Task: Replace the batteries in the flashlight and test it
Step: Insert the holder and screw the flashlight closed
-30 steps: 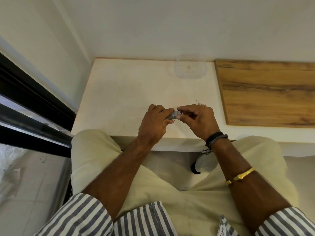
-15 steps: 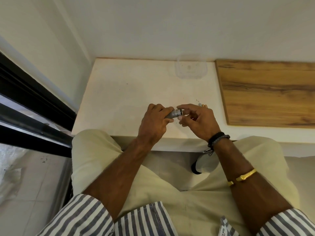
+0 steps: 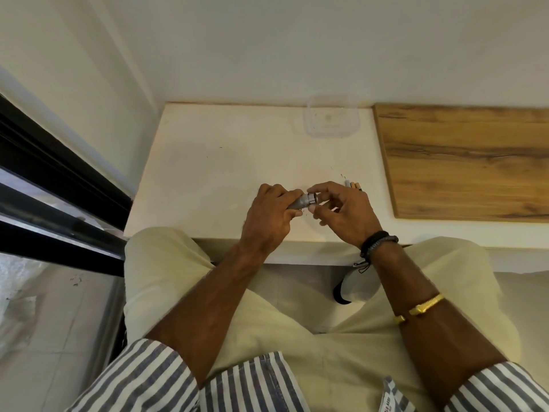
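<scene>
Fingers (image 3: 322, 188) pinching flashlight (image 3: 303, 200), batteries (image 3: 353, 185) behind, clear container (image 3: 331, 121) beyond

The flashlight (image 3: 303, 200) is a small grey metal cylinder, held roughly level above the near part of the white surface (image 3: 225, 162), its axis running left to right and slightly tilted up toward the right. Most of its body is hidden inside the left hand (image 3: 267, 215); only the right end shows, with a ridged silver ring at its tip. The right hand (image 3: 341, 212) touches that end with thumb and forefinger. A few batteries (image 3: 353, 184) lie side by side on the surface just beyond the right hand, partly hidden by it; their ends show copper and pale tones.
</scene>
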Tool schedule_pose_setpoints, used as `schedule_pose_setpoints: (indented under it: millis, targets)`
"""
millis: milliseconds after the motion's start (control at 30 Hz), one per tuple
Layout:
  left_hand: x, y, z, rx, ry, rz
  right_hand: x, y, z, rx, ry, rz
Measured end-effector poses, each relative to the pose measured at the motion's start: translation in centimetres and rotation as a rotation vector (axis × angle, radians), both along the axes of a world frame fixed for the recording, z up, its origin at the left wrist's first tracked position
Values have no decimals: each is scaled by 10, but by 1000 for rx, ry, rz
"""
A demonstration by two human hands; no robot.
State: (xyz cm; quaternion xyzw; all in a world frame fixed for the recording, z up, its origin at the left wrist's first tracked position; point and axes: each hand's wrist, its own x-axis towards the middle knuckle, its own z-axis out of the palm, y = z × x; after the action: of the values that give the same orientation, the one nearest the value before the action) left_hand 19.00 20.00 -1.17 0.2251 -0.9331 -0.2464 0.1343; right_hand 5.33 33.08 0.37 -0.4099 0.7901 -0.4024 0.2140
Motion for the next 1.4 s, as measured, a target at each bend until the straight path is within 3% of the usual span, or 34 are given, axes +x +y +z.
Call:
schedule_pose_setpoints:
  millis: [267, 433, 600, 900, 1067, 1200, 1400]
  targets:
    - [0, 7, 4, -49, 29, -89, 7, -4, 3, 263, 194, -160]
    - [-1, 4, 4, -16, 6, -29, 0, 0, -2, 76, -52, -72]
    - [0, 2, 1, 8, -23, 0, -4, 1, -6, -20, -13, -3]
    - [-2, 8, -1, -31, 1, -123, 4, -4, -2, 279, 83, -189]
    - [-2, 3, -3, 11, -17, -48, 1, 1, 2, 143, -112, -9]
    - [-2, -2, -4, 25, -55, -28, -1, 0, -2, 66, -36, 47]
    - [-1, 2, -1, -38, 17, -68, 2, -1, 0, 166, 50, -46]
